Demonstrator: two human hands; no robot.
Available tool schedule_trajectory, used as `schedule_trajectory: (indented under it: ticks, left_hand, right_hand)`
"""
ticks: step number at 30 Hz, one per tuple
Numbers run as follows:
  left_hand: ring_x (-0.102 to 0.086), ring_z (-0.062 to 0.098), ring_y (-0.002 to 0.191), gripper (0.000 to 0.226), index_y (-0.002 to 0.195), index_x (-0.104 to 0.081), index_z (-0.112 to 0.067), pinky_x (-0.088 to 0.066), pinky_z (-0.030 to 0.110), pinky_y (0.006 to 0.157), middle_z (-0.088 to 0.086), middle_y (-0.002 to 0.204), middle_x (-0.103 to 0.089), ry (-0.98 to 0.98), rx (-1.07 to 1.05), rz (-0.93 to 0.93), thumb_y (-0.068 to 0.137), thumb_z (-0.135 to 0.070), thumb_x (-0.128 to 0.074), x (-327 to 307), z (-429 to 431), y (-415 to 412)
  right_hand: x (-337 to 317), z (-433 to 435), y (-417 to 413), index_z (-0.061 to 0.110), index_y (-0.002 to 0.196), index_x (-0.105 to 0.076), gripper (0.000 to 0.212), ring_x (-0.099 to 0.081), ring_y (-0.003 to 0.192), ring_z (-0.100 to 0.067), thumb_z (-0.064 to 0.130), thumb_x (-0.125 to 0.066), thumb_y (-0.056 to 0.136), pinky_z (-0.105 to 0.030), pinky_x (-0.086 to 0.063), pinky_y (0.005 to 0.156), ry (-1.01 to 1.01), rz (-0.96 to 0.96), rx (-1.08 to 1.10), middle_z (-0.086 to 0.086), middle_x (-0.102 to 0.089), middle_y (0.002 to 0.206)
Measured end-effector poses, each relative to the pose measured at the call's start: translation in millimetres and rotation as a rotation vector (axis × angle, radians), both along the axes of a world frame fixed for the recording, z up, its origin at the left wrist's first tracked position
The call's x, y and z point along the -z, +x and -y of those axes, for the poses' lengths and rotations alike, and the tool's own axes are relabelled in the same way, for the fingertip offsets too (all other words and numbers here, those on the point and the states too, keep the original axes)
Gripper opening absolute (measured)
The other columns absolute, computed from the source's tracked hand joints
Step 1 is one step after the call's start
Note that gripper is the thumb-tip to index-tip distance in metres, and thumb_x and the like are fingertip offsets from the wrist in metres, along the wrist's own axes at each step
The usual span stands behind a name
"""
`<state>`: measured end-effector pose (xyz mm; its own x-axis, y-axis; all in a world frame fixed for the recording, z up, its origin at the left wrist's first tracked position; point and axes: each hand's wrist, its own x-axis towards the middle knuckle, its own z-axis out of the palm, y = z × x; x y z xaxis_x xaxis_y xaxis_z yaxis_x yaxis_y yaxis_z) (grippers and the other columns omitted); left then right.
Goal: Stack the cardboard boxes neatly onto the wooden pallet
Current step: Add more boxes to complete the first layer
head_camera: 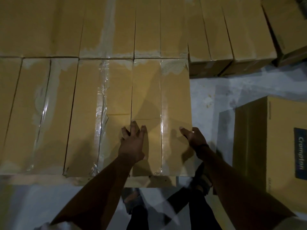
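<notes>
Forearms: both reach out over the stack, with a sandalled foot point(132, 196) on the floor beneath them.
Left hand point(132, 143): fingers spread flat, pressing down right on the seam where the end box point(176, 105) meets the neighbouring box point(116, 97).
Right hand point(193, 136): thumb on top at the box's outer edge. The fingers drop over the side out of sight, so I cannot tell if they grip.
End box: last in the near row, under both hands, level with the rest of the layer.
Pallet: the pale strip point(149, 181) below the wrists may be it, but it's too dim to call.
Risk one: there's a dark gap ahead of the left fingertips. A crooked push here and the row steps out of line.
Risk two: nothing braces the outer side beside the right hand, so the box could slide off that way.
Risk three: loose tape point(99, 113) left of the left hand could snag.
Contents: every box is taped shut with its contents hidden, including the Crompton box point(272, 146) on the floor out to the right of the right hand.
</notes>
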<state>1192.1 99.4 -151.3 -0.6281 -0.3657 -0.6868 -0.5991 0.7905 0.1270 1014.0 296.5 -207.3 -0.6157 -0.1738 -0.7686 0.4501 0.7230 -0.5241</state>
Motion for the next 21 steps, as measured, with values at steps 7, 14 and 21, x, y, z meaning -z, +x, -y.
schedule_trajectory:
  ticks: [7,14,21]
  left_hand:
    - [0.007,0.059,0.149,0.134,0.162,0.01,-0.032,-0.038,0.065,0.113,0.01,0.165,0.031,-0.019,0.012,0.027,0.073,-0.045,-0.09,-0.9,0.2,-2.5]
    - [0.012,0.066,0.145,0.13,0.155,0.029,-0.039,-0.024,0.07,0.117,0.026,0.157,0.039,-0.051,0.114,0.126,0.082,-0.051,-0.078,-4.8,-8.0,-14.6]
    - [0.04,0.038,0.146,0.121,0.157,0.029,-0.027,0.008,0.06,0.124,0.008,0.16,0.044,0.053,0.214,-0.143,0.08,-0.092,-0.037,14.2,-28.6,-29.7]
  right_hand:
    - [-31.8,9.7,11.8,0.011,0.139,-0.036,0.077,-0.055,0.116,-0.025,0.037,-0.081,0.084,-0.036,-0.049,0.094,-0.043,-0.05,-0.129,-0.001,-0.052,0.122]
    - [-23.7,11.2,18.1,0.006,0.155,-0.012,0.121,-0.044,0.136,-0.037,0.049,-0.088,0.071,-0.053,-0.044,0.109,0.068,-0.121,-0.215,-0.016,-0.04,0.151]
    - [-13.5,12.7,17.8,0.009,0.16,-0.012,0.108,-0.036,0.145,-0.035,0.05,-0.077,0.084,-0.048,-0.034,0.118,0.051,-0.173,0.074,-0.016,-0.033,0.16]
